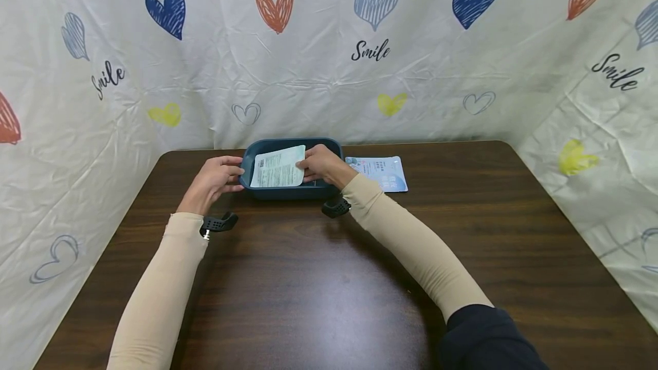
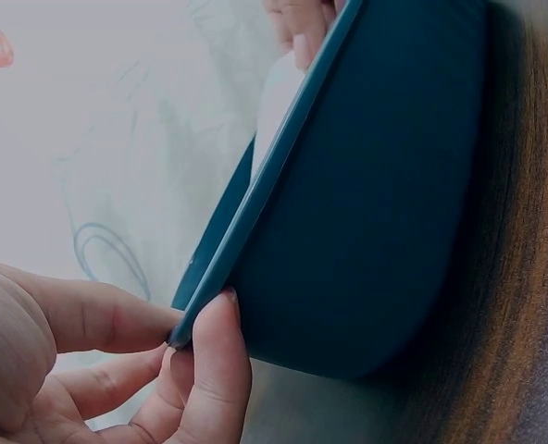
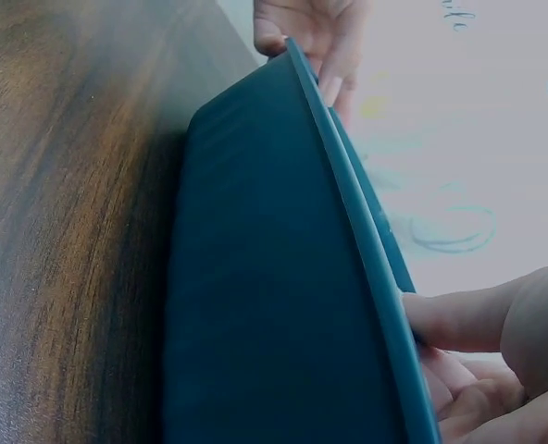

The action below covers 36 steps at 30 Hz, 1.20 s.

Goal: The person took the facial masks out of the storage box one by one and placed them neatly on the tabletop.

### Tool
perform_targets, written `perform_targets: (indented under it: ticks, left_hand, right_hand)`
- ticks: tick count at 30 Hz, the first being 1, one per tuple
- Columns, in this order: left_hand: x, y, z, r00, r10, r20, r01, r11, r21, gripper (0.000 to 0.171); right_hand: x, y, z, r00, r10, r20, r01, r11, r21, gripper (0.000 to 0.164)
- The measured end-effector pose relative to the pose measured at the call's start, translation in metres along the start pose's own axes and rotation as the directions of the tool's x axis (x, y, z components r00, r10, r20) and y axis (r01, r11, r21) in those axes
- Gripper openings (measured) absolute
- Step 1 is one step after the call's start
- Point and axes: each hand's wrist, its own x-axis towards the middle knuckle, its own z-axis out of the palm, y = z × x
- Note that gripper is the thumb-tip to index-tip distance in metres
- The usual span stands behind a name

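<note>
A dark blue oblong plastic bin (image 1: 280, 193) stands at the far edge of the table. My left hand (image 1: 212, 183) is at its left end; in the left wrist view the thumb and a finger pinch the bin's rim (image 2: 246, 208). Over the bin, my right hand (image 1: 326, 164) holds the right edge of a pale green flat packet (image 1: 277, 168), printed with small text like a sheet mask sachet. The packet lies slanted within the bin's opening. In the right wrist view the bin's wall hides the packet, and the right hand's fingers (image 3: 468, 324) are inside the rim.
A second flat packet (image 1: 384, 173), light blue and white, lies on the brown wooden table (image 1: 288, 278) just right of the bin. Behind the table hangs a white cloth (image 1: 319, 73) with hearts and lettering. Black straps are on both wrists.
</note>
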Motion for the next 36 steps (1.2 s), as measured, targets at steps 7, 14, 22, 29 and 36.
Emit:
perform_targets:
  ticks: [7, 14, 22, 29, 36]
  left_hand:
    - [0.001, -0.001, 0.001, 1.0, 0.003, 0.004, -0.003, 1.0, -0.007, 0.052]
    - [0.001, 0.0, 0.003, 1.0, 0.001, -0.004, -0.001, 1.0, -0.004, 0.051]
    - [0.001, 0.0, 0.004, 1.0, -0.007, -0.022, 0.007, 1.0, 0.003, 0.05]
    - [0.002, 0.002, 0.005, 0.999, -0.021, -0.046, 0.021, 1.0, 0.004, 0.047]
    - [0.004, 0.0, 0.004, 0.999, -0.022, -0.042, 0.022, 1.0, -0.002, 0.048]
  right_hand:
    - [-0.002, 0.001, -0.003, 0.999, -0.02, -0.038, 0.02, 1.0, 0.012, 0.026]
    - [-0.007, 0.001, -0.01, 0.998, -0.043, -0.056, 0.045, 0.998, 0.037, 0.03]
    - [-0.017, -0.002, -0.022, 0.998, -0.055, -0.038, 0.057, 0.997, 0.052, 0.031]
    - [-0.025, -0.007, -0.03, 0.998, -0.052, -0.037, 0.054, 0.997, 0.059, 0.032]
    - [-0.032, -0.006, -0.038, 0.997, -0.062, -0.049, 0.064, 0.997, 0.048, 0.033]
